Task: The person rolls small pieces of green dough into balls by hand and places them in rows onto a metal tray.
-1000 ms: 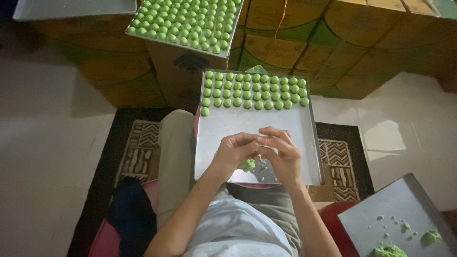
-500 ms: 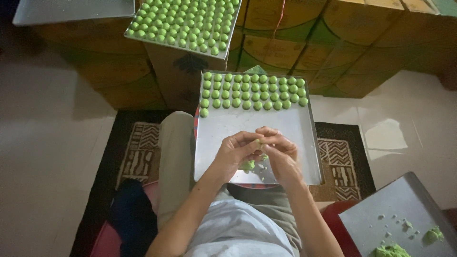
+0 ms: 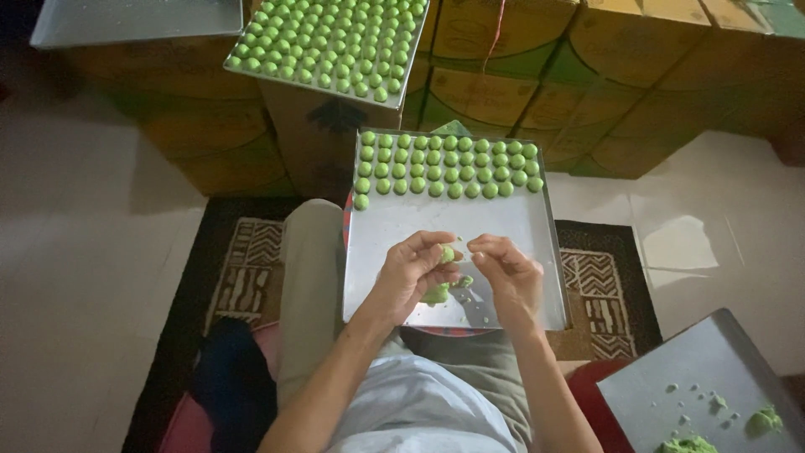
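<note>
From up here I see my left hand (image 3: 411, 273) pinching a small green dough ball (image 3: 448, 252) at its fingertips, with the empty, loosely curled grip of my right hand (image 3: 507, 273) just beside it, both above the near, bare half of the flat metal tray (image 3: 537, 252).

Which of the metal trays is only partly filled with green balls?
The tray on the person's lap, under both hands: balls fill only its far rows. The tray on the box is covered completely.

Four trays (image 3: 453, 231); roughly fifty balls (image 3: 444, 166) here.
</note>
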